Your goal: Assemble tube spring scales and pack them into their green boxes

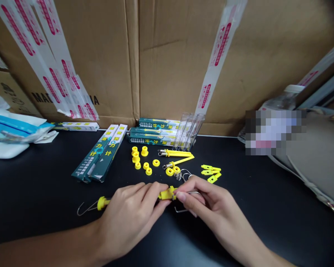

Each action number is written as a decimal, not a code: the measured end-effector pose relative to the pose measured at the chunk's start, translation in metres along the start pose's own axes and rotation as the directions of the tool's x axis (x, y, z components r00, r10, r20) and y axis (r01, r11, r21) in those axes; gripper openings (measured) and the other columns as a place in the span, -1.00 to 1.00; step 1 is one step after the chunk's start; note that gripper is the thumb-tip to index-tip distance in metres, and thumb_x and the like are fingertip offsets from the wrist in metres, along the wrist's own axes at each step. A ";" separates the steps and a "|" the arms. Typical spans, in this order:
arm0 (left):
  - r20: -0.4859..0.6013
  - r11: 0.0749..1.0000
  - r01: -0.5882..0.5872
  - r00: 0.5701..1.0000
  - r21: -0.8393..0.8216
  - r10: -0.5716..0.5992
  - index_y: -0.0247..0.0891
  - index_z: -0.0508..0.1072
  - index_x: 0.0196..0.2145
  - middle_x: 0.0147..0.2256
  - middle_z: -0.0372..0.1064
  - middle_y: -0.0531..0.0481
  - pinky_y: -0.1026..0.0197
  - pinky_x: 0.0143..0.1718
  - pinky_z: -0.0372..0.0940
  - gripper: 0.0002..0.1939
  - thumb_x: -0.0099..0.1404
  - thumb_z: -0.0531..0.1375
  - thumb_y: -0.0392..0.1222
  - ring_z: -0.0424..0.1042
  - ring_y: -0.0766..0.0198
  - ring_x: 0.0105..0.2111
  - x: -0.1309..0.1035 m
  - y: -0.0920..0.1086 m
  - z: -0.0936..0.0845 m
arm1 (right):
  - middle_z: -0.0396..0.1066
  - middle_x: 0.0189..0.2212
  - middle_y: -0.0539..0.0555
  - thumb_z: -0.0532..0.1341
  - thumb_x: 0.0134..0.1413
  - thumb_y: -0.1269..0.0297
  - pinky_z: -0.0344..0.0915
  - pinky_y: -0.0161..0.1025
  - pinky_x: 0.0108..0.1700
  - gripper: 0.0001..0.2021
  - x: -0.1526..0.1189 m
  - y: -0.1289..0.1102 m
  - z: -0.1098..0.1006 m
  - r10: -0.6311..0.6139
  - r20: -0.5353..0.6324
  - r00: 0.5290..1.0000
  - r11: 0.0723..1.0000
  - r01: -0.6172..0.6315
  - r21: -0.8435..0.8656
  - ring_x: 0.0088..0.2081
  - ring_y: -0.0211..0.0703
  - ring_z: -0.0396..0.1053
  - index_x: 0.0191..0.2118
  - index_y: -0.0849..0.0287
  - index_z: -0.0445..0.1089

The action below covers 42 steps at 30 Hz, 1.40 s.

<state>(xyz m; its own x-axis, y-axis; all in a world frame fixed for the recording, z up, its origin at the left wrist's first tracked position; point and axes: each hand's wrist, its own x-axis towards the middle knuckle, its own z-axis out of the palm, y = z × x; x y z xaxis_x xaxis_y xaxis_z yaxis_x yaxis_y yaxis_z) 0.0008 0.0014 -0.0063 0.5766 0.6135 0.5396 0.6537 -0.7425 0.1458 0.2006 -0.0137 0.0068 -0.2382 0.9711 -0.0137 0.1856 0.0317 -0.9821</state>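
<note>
My left hand (133, 207) is wrapped round a spring scale; its yellow end cap (102, 203) and wire hook (87, 209) stick out on the left. At the scale's other end, a yellow fitting (167, 194) shows between my hands. My right hand (208, 202) is closed in a pinch against that fitting, holding a bent metal wire (180, 210) whose middle is hidden by the fingers. Just beyond lie a coil spring (178, 175), yellow rings (156, 162), yellow flanged caps (144, 151) and yellow rods with metal springs (180, 161).
Three small slotted yellow pieces (210, 172) lie to the right. Behind are printed boxes (102, 154) and clear tubes (187, 129). A plastic bottle (281, 100) and grey bag (317, 155) stand at right, blue-white packaging (13, 128) at left. Large cartons (169, 66) wall off the back.
</note>
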 end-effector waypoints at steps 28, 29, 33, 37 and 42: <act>-0.064 0.907 -0.189 0.971 0.375 0.229 -0.42 0.43 -0.16 -0.38 0.58 -0.04 0.14 -0.49 0.32 -0.86 0.44 0.07 -0.37 0.52 0.18 -0.50 -0.002 0.006 0.000 | 0.30 -0.37 0.01 0.16 0.29 0.07 0.33 -0.33 -0.54 -0.73 0.005 0.012 0.010 -0.077 -0.122 0.990 0.987 0.059 -0.149 -0.54 -0.29 0.33 -0.34 0.13 0.44; -0.048 0.912 -0.185 0.975 0.366 0.217 -0.41 0.42 -0.17 -0.42 0.55 -0.01 0.15 -0.53 0.30 -0.86 0.45 0.06 -0.34 0.51 0.19 -0.53 -0.002 0.006 0.000 | 0.29 -0.35 0.03 0.17 0.28 0.07 0.34 -0.33 -0.54 -0.73 0.006 0.011 0.010 -0.087 -0.128 0.988 0.983 0.065 -0.169 -0.51 -0.28 0.34 -0.34 0.13 0.45; -0.007 0.924 -0.185 0.980 0.335 0.199 -0.36 0.42 -0.21 -0.49 0.48 0.04 0.15 -0.64 0.24 -0.81 0.48 0.02 -0.31 0.48 0.19 -0.58 -0.002 0.005 -0.001 | 0.32 -0.37 0.05 0.17 0.29 0.17 0.30 -0.32 -0.57 -0.79 0.007 0.007 0.008 -0.203 -0.142 0.969 0.932 0.147 -0.332 -0.49 -0.23 0.34 -0.33 0.11 0.47; 0.024 0.922 -0.196 0.980 0.334 0.199 -0.45 0.39 -0.02 -0.39 0.56 -0.04 0.14 -0.61 0.32 -0.78 0.47 0.03 -0.33 0.53 0.17 -0.52 -0.003 0.004 -0.002 | 0.35 -0.38 0.06 0.19 0.26 0.40 0.33 -0.28 -0.42 -0.87 0.003 0.008 0.008 -0.444 -0.128 0.887 0.800 0.328 -0.502 -0.40 -0.18 0.36 -0.29 0.11 0.48; 0.090 0.915 -0.224 0.975 0.336 0.205 -0.49 0.28 0.17 -0.26 0.59 -0.10 0.14 -0.56 0.39 -0.63 0.44 0.03 -0.42 0.57 0.15 -0.45 -0.005 0.002 -0.001 | 0.34 -0.38 0.06 0.18 0.26 0.45 0.33 -0.27 -0.39 -0.84 0.001 0.011 0.009 -0.482 -0.109 0.869 0.770 0.361 -0.526 -0.41 -0.18 0.35 -0.25 0.11 0.50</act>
<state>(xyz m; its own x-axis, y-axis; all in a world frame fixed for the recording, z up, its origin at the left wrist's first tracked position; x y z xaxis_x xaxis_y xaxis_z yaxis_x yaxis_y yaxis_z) -0.0012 -0.0035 -0.0084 0.7402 0.4695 0.4814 0.6338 -0.7262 -0.2664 0.1933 -0.0143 -0.0055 -0.1926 0.8547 0.4820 0.5583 0.4994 -0.6625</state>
